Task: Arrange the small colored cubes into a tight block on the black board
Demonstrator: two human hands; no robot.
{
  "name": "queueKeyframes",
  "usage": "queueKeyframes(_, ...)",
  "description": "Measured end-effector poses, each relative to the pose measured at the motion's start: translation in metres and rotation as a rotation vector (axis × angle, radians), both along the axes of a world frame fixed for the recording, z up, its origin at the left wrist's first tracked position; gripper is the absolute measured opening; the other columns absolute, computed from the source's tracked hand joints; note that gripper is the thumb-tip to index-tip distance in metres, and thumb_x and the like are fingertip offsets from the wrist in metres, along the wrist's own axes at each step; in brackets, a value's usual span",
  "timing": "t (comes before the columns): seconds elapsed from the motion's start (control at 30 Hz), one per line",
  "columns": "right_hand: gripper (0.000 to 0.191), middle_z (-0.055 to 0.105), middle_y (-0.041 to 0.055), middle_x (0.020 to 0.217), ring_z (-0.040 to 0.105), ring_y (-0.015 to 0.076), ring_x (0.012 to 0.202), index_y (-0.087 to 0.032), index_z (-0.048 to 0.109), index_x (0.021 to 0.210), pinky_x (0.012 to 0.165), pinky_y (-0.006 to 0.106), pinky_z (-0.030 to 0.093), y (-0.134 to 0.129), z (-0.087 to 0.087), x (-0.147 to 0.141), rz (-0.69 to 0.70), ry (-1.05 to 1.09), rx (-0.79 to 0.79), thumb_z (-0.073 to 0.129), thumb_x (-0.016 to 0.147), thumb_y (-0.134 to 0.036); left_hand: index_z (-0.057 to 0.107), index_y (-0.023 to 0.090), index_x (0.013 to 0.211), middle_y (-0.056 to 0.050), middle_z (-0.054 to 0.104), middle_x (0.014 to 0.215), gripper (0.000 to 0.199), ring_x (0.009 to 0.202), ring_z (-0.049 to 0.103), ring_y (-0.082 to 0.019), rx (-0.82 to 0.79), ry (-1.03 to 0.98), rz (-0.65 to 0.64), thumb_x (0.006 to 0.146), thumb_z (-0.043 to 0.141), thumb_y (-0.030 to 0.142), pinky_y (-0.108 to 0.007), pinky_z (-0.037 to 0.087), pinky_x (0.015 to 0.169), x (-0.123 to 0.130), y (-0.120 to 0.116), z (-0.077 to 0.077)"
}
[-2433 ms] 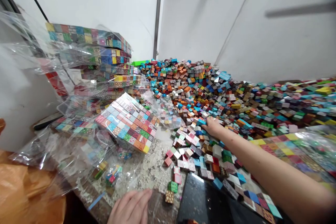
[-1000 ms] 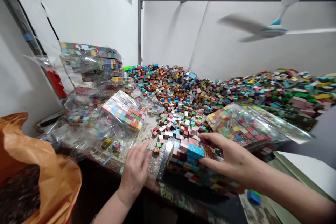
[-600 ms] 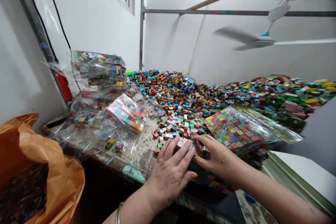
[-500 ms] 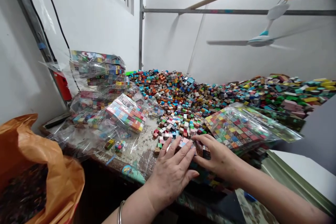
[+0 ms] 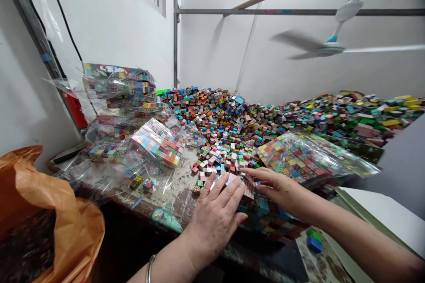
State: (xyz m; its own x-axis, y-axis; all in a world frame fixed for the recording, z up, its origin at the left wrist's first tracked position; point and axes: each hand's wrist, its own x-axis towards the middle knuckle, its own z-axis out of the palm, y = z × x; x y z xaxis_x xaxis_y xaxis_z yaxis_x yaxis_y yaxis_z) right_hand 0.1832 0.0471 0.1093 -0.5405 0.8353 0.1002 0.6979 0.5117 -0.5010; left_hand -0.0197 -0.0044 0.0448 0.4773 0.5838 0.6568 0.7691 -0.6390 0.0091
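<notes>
My left hand (image 5: 219, 212) lies palm down with its fingers outstretched over the left end of a block of small printed cubes (image 5: 270, 216). Above that block's far side is my right hand (image 5: 279, 188), thumb and fingers stretched out and apart. Whether its fingertips touch the cubes I cannot tell. Just past my fingertips spreads a loose pile of small coloured cubes (image 5: 229, 154). Part of the block is hidden under both hands. To the right of the loose cubes rests a clear-wrapped pack of cubes (image 5: 292, 159).
Wrapped packs (image 5: 119, 84) are stacked at the back left, with another pack (image 5: 159, 141) tilted in front. An orange sack (image 5: 73, 203) with dark contents stands at the left. A ceiling fan (image 5: 330, 48) turns above. Green and blue blocks (image 5: 314, 241) lie at the lower right.
My right hand has loosened from its curled hold and its fingers are now stretched out, uncovering more of the block. My left hand stays nearly in place. The view has shifted slightly.
</notes>
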Motion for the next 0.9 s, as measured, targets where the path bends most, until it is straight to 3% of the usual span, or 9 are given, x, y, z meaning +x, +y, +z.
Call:
queueKeyframes(0.13, 0.028, 0.062, 0.0082, 0.106, 0.059, 0.0202, 0.096, -0.022, 0.061, 0.105, 0.083, 0.035, 0.047, 0.004, -0.002, 0.001, 0.008, -0.093, 0.189, 0.044, 0.082, -0.022, 0.041, 0.019, 0.131, 0.003, 0.042, 0.138, 0.043, 0.129, 0.032, -0.022, -0.017, -0.003, 0.006, 0.091, 0.036, 0.037, -0.044, 0.014, 0.112, 0.000, -0.001, -0.003)
queueKeyframes(0.3, 0.015, 0.064, 0.0042, 0.085, 0.060, 0.0183, 0.079, -0.021, 0.058, 0.088, 0.071, 0.031, 0.048, 0.009, 0.003, 0.007, -0.097, -0.063, 0.179, 0.047, 0.082, -0.030, 0.041, 0.020, 0.131, 0.003, 0.044, 0.137, 0.044, 0.130, 0.032, -0.022, -0.022, -0.056, 0.001, 0.090, 0.040, 0.037, -0.043, 0.015, 0.113, 0.003, 0.000, -0.002)
queueKeyframes(0.43, 0.019, 0.066, 0.0022, 0.084, 0.061, 0.0168, 0.075, -0.022, 0.057, 0.092, 0.067, 0.028, 0.049, 0.012, 0.010, -0.009, -0.142, 0.087, 0.069, 0.047, 0.081, -0.033, 0.039, 0.017, 0.132, 0.000, 0.042, 0.138, 0.044, 0.132, 0.027, -0.023, -0.015, -0.084, -0.006, 0.091, 0.040, 0.032, -0.046, 0.016, 0.112, 0.004, -0.004, -0.003)
queueKeyframes(0.5, 0.020, 0.067, 0.0021, 0.086, 0.062, 0.0168, 0.077, -0.022, 0.058, 0.095, 0.069, 0.028, 0.049, 0.013, 0.014, -0.023, -0.121, 0.108, 0.100, 0.048, 0.080, -0.030, 0.034, 0.014, 0.134, -0.004, 0.039, 0.140, 0.047, 0.134, 0.024, -0.024, 0.014, -0.123, 0.018, 0.090, 0.042, 0.027, -0.048, 0.018, 0.111, 0.002, -0.007, -0.006)
queueKeyframes(0.6, 0.020, 0.068, 0.0013, 0.083, 0.062, 0.0168, 0.076, -0.023, 0.063, 0.091, 0.068, 0.027, 0.048, 0.012, 0.021, -0.045, -0.081, 0.010, 0.205, 0.047, 0.079, -0.026, 0.029, 0.012, 0.136, -0.011, 0.037, 0.141, 0.052, 0.134, 0.024, -0.024, 0.051, -0.279, 0.106, 0.088, 0.046, 0.025, -0.047, 0.023, 0.110, -0.002, -0.008, -0.015)
queueKeyframes(0.7, 0.022, 0.068, 0.0018, 0.080, 0.061, 0.0169, 0.074, -0.023, 0.066, 0.090, 0.065, 0.026, 0.047, 0.012, 0.026, -0.061, -0.029, -0.127, 0.263, 0.047, 0.080, -0.024, 0.024, 0.010, 0.137, -0.017, 0.035, 0.140, 0.060, 0.133, 0.027, -0.024, -0.015, -0.445, 0.170, 0.087, 0.048, 0.032, -0.043, 0.033, 0.106, -0.006, -0.001, -0.023)
queueKeyframes(0.9, 0.031, 0.067, 0.0073, 0.090, 0.061, 0.0190, 0.085, -0.019, 0.066, 0.104, 0.074, 0.028, 0.044, 0.012, 0.020, -0.069, -0.002, -0.268, 0.349, 0.046, 0.080, -0.023, 0.030, 0.009, 0.135, -0.019, 0.042, 0.135, 0.053, 0.129, 0.036, -0.023, -0.210, -0.535, 0.114, 0.090, 0.042, 0.034, -0.041, 0.039, 0.102, -0.004, 0.013, -0.029)
